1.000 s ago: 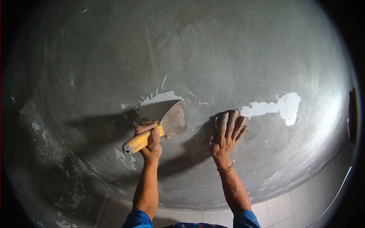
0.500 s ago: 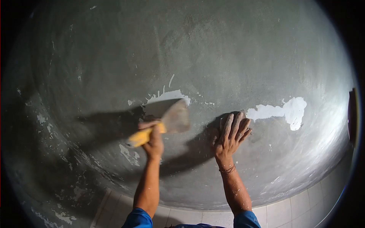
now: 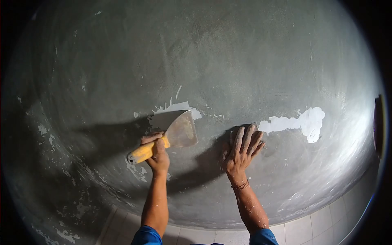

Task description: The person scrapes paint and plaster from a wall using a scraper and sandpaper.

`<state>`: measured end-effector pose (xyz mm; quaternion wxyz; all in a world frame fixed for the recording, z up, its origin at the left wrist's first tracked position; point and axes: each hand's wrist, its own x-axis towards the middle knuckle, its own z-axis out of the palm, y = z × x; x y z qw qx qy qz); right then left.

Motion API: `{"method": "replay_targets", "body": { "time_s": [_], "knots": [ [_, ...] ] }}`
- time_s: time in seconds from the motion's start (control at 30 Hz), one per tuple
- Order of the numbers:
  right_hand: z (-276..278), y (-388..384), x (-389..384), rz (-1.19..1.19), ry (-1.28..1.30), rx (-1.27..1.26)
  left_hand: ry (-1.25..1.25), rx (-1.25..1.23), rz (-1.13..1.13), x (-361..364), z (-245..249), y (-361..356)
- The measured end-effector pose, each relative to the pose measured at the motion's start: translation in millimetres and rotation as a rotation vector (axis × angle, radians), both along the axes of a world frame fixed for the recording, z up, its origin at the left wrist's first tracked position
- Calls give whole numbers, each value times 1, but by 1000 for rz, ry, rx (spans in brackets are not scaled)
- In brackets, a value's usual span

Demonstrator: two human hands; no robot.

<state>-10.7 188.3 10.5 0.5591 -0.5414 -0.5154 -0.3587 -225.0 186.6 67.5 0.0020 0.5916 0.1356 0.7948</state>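
My hands are apart: the left one [image 3: 157,153] is closed around the yellow handle of a scraper [image 3: 181,132], its wide blade in front of a white patch [image 3: 177,108] on the grey wall [image 3: 228,65]. My right hand [image 3: 241,150] lies with fingers spread over a flat piece [image 3: 256,125] against the wall, just beside the longer white patch [image 3: 311,124].

The scraper [image 3: 182,131] has apparently shifted slightly left.
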Motion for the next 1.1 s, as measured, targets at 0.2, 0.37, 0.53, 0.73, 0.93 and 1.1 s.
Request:
{"method": "replay_targets", "body": {
  "time_s": [0.2,0.37,0.53,0.73,0.93,1.1],
  "knots": [
    [-1,-2,-1,32,1,28,86,-57,28,-8,-4,-14],
    [2,-1,-3,24,16,43,-54,69,-56,-1,-15,12],
    [-1,0,-4,26,9,40,154,61,14,-5,-10,-3],
    [1,-1,-6,7,35,-22,-33,-116,-17,11,-31,10],
    [-6,-4,8,-9,-112,-24,26,-99,-42,-10,-22,-3],
    [-4,-3,3,26,-32,-32,22,39,3,14,-29,10]
  ]
}}
